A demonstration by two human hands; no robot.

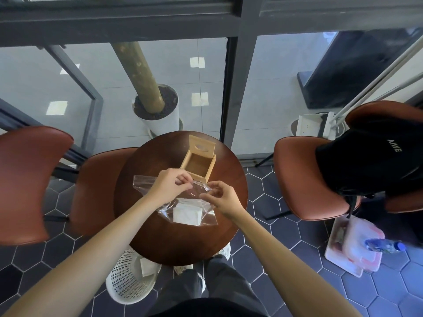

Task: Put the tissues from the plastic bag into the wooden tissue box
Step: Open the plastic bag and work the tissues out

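A clear plastic bag (207, 219) lies on the round dark wooden table (178, 243), with a white stack of tissues (187, 215) inside it. My left hand (168, 186) and my right hand (220, 197) both pinch the bag's upper edge, a little apart from each other. Just beyond the hands stands the wooden tissue box (198, 164), empty, its lid with an oval hole tipped up at the back.
Brown chairs stand at the left (34, 179) and right (306, 179) of the table; the right one carries a black bag (370, 161). A white mesh basket (130, 277) sits on the floor under the table's near edge. A glass wall runs behind the table.
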